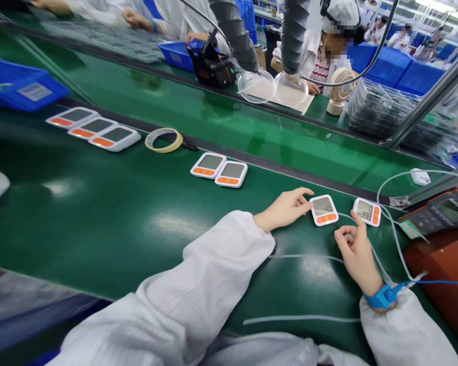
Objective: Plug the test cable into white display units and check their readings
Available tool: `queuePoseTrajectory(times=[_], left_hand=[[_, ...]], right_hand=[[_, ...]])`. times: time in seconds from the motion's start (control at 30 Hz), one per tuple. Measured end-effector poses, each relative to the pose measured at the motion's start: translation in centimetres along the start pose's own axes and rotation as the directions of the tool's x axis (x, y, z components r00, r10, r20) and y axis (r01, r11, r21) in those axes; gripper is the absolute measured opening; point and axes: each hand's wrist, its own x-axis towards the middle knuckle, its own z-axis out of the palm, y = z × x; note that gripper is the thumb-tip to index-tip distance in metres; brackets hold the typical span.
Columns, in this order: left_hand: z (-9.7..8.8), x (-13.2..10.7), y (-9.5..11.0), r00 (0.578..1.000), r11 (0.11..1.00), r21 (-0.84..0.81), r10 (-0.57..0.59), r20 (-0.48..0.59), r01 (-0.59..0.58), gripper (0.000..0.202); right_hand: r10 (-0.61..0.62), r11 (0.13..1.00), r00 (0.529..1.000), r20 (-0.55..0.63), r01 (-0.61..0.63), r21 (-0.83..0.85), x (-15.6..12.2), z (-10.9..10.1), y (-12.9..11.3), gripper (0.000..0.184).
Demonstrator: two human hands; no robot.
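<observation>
My left hand (284, 208) rests on the green bench, fingertips touching the left edge of a small white monitor (324, 210) with an orange button and lit digits. My right hand (356, 251) lies beside it, index finger stretched toward a second lit monitor (367, 211), the other fingers curled with nothing in them. Thin clear tubes (399, 244) run from the monitors past my right wrist, which wears a blue strap (381, 296).
Two more white monitors (219, 170) lie further left, three others (93, 128) beyond a tape roll (164, 140). A grey tester (437, 212) sits at right on a brown block. Blue bins (19, 86), a small fan (339, 91), extraction hoods (275, 84) and co-workers line the far side.
</observation>
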Motion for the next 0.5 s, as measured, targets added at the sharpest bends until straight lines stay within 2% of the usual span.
queuePoseTrajectory(times=[0.07, 0.13, 0.17, 0.23, 0.27, 0.33, 0.4, 0.5], left_hand=[[-1.0, 0.2, 0.0, 0.997, 0.997, 0.072, 0.020, -0.080, -0.014, 0.040], [-2.1, 0.3, 0.0, 0.986, 0.977, 0.209, 0.065, -0.154, -0.032, 0.038], [-2.7, 0.3, 0.0, 0.975, 0.947, 0.319, 0.103, -0.195, -0.036, 0.036], [-3.8, 0.2, -0.1, 0.940, 0.815, 0.579, 0.175, -0.294, 0.029, 0.038], [-4.2, 0.1, -0.2, 0.916, 0.719, 0.686, 0.195, -0.350, 0.109, 0.042], [-4.6, -0.1, -0.6, 0.875, 0.540, 0.786, 0.172, -0.453, 0.301, 0.055], [-4.4, -0.2, -0.8, 0.862, 0.441, 0.799, 0.099, -0.497, 0.409, 0.062], [-3.5, -0.2, -0.7, 0.922, 0.439, 0.834, 0.031, -0.386, 0.335, 0.058]], right_hand=[[-0.061, 0.997, 0.998, 0.024, 0.062, -0.041, -0.1, -0.1, -0.3, 0.045], [-0.184, 0.974, 0.972, 0.147, 0.200, -0.104, -0.2, -0.2, -0.8, 0.024], [-0.252, 0.948, 0.937, 0.240, 0.289, -0.133, -0.3, -0.2, -1.0, 0.020], [-0.355, 0.872, 0.836, 0.418, 0.457, -0.175, -0.5, -0.1, -1.5, 0.021], [-0.380, 0.834, 0.790, 0.481, 0.517, -0.191, -0.6, -0.1, -1.6, 0.025], [-0.386, 0.788, 0.741, 0.549, 0.574, -0.220, -0.6, 0.1, -1.8, 0.021], [-0.379, 0.781, 0.733, 0.565, 0.581, -0.229, -0.7, 0.2, -1.8, 0.002], [-0.375, 0.813, 0.749, 0.547, 0.549, -0.194, -0.7, 0.2, -1.5, 0.014]])
